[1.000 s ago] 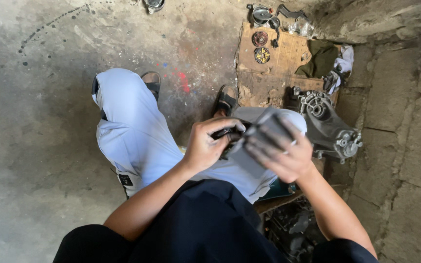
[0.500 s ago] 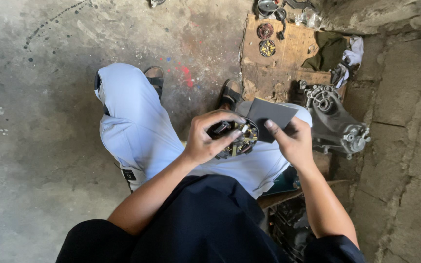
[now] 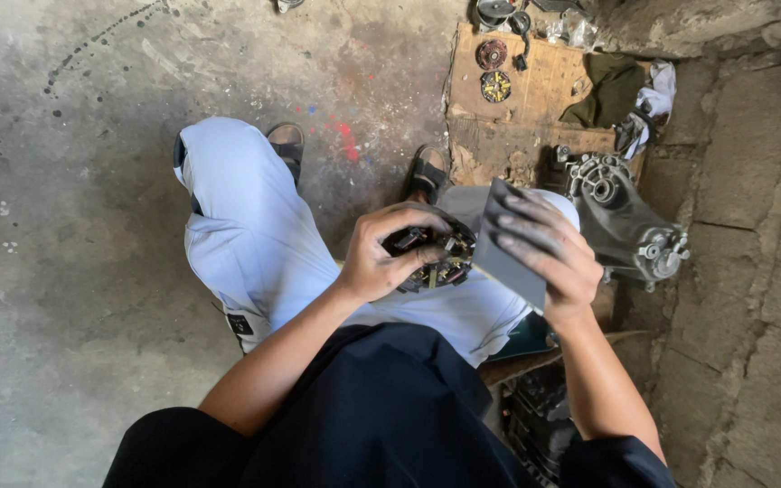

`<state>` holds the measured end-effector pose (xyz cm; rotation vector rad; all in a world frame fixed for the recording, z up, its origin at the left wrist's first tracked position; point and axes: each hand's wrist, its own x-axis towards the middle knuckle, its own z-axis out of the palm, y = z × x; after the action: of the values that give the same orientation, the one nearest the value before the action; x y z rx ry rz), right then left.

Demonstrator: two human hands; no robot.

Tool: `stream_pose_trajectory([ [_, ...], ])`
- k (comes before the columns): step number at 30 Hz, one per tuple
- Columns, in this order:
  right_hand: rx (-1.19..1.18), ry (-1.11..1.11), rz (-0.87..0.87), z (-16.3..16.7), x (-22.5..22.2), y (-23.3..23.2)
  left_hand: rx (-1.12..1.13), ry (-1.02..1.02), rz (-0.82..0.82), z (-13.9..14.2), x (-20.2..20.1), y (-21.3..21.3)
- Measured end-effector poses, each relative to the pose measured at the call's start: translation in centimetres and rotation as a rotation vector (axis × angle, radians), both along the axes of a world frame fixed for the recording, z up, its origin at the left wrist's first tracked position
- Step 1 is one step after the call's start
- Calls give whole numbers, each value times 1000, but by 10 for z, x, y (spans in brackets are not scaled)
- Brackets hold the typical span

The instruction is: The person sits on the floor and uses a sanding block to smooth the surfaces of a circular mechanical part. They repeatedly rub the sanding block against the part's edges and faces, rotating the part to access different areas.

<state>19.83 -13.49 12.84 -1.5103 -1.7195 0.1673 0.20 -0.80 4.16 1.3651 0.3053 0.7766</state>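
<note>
Grey abrasive sheet [image 3: 510,244] gripped in right hand [image 3: 549,258], beside round brush-holder part [image 3: 431,255] clasped by left hand [image 3: 386,258]. Step: sanding. Next: sheet meets part squarely.

Dark short-sleeved shirt [image 3: 381,407], pale-blue trousers [image 3: 255,235], sandals [image 3: 427,172]

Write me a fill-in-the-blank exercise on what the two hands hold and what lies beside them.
1. The left hand grips a round metal part over the ____.
2. The right hand holds a flat ____ sheet.
3. The grey metal housing lies to the person's ____.

Missing words: lap; grey; right
</note>
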Motion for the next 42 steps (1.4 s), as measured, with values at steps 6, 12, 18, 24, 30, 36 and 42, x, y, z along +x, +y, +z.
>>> stream_pose_trajectory([
  [6,51,-340,153,11,-3,4,58,-41,3,-1,0,1],
  [12,69,-530,207,15,-7,4,57,-33,-15,3,0,3],
  [18,60,-532,224,15,-7,3,49,-56,-4,6,0,1],
  [24,64,-483,166,0,2,-10,85,-37,39,8,0,-2],
  [30,-51,577,-293,-21,7,-20,31,-23,-2,6,-7,0],
  [36,-534,1530,-131,-40,34,-29,96,15,29,4,-9,3],
  [42,-733,1285,-135,-72,26,-37,110,32,41,4,-9,5],
])
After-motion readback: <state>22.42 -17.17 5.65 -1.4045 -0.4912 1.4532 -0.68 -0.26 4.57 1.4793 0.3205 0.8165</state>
